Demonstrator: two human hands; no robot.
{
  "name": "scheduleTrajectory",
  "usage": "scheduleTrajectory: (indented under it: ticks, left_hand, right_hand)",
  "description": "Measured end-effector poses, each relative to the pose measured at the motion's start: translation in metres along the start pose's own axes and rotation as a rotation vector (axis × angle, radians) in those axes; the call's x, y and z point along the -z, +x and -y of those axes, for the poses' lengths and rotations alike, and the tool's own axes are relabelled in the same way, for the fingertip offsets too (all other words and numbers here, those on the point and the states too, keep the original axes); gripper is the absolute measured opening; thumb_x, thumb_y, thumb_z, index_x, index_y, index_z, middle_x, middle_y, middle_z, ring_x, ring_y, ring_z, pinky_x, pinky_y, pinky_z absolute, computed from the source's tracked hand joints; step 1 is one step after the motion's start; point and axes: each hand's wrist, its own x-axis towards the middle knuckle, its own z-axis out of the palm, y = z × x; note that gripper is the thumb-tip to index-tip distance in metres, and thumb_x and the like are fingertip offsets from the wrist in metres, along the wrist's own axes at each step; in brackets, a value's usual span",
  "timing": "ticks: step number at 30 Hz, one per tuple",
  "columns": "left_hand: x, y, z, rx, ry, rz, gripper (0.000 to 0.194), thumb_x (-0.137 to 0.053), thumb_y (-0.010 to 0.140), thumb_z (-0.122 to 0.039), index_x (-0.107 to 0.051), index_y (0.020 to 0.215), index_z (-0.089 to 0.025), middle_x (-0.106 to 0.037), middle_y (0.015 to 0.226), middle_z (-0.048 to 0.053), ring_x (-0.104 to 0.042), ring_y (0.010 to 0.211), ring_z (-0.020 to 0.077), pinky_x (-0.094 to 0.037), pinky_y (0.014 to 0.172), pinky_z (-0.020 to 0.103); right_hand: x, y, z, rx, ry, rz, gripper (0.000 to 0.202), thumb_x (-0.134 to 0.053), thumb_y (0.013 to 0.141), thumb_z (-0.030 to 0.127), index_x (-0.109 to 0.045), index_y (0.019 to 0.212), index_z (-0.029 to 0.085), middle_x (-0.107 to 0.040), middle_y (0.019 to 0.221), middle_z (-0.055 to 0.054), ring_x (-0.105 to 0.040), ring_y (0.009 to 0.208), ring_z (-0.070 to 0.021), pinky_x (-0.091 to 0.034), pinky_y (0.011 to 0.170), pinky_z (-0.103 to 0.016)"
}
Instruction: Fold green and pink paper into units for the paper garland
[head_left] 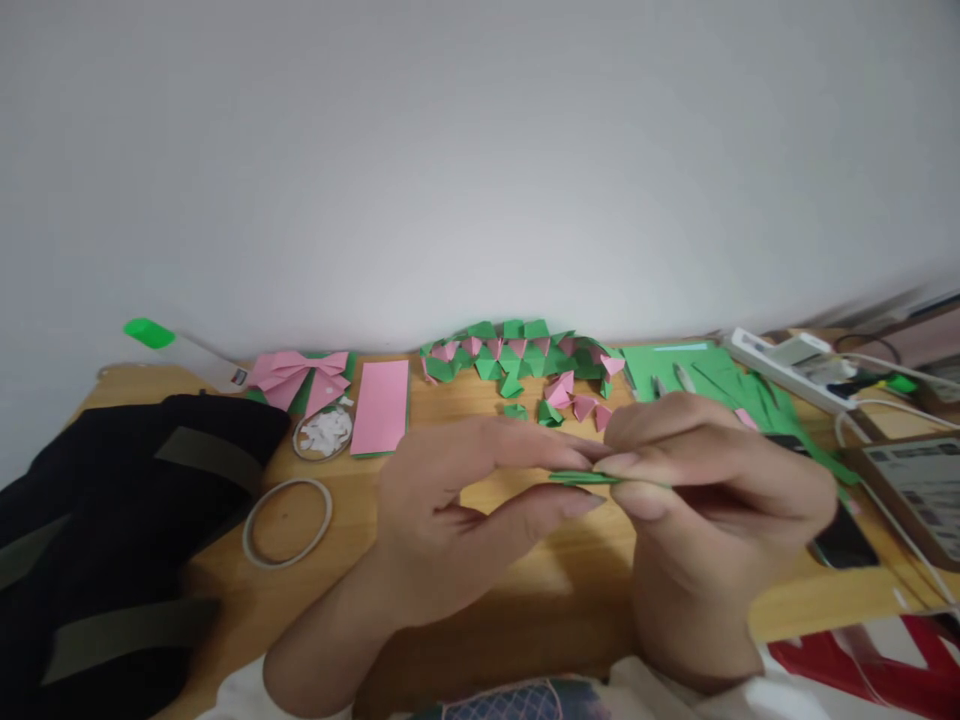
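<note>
A small, narrow piece of folded green paper (579,478) is held up in front of me, seen nearly edge-on. My right hand (720,490) pinches its right end between thumb and fingers. My left hand (457,510) curls around the left end, fingertips against its top and the thumb just below; whether that thumb touches cannot be made out. Behind my hands, small folded pink and green pieces (581,405) lie on the wooden table (442,560). Farther back, against the wall, stands a curved row of joined green and pink paper pieces (510,350).
To the left are a pink paper bow (304,372), a pink paper stack (380,405), white scraps (326,430) in a ring, a tape ring (287,523) and black cloth (135,500). Green sheets (637,370), a power strip (787,370) and a phone (847,540) lie to the right.
</note>
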Motion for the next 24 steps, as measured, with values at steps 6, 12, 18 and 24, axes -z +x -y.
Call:
scheduleTrajectory:
  ticks: [6, 12, 18, 24]
  left_hand:
    - [-0.002, 0.001, -0.001, -0.023, 0.267, -0.037, 0.014, -0.07, 0.082, -0.01, -0.071, 0.082, -0.024, -0.077, 0.078, -0.007, -0.071, 0.066, 0.0075, -0.055, 0.063, 0.012]
    - [0.012, 0.004, 0.012, 0.156, 0.372, -0.181, 0.01, -0.067, 0.085, -0.016, -0.072, 0.08, -0.024, -0.074, 0.072, -0.006, -0.067, 0.063, 0.0087, -0.052, 0.06, 0.017]
    - [0.032, 0.022, 0.051, 0.534, 0.381, -0.192, 0.02, -0.063, 0.083, -0.023, -0.06, 0.064, -0.018, -0.072, 0.068, -0.002, -0.065, 0.062, 0.0111, -0.047, 0.055, 0.02]
    - [0.02, 0.021, 0.105, 0.888, 0.42, 0.193, 0.01, -0.062, 0.086, -0.017, -0.063, 0.077, -0.014, -0.068, 0.074, 0.001, -0.071, 0.077, 0.0181, -0.054, 0.07, 0.028]
  right_hand:
    - [-0.005, 0.002, -0.001, 0.002, 0.105, -0.007, 0.022, -0.074, 0.078, 0.013, -0.077, 0.095, 0.026, -0.07, 0.071, 0.002, -0.056, 0.061, -0.0111, -0.047, 0.055, -0.028]
    - [0.0, 0.009, -0.001, -0.14, 0.015, -0.109, 0.01, -0.073, 0.081, 0.014, -0.077, 0.084, 0.022, -0.065, 0.065, 0.002, -0.058, 0.06, -0.0108, -0.044, 0.053, -0.026]
    - [0.016, 0.018, -0.003, -0.113, 0.038, -0.467, 0.026, -0.06, 0.09, 0.015, -0.075, 0.069, 0.019, -0.062, 0.056, 0.002, -0.047, 0.043, -0.0081, -0.033, 0.04, -0.025]
    - [0.022, 0.019, 0.005, -0.097, 0.038, -0.49, 0.026, -0.061, 0.089, 0.015, -0.074, 0.067, 0.022, -0.062, 0.057, 0.002, -0.047, 0.044, -0.0091, -0.03, 0.038, -0.026]
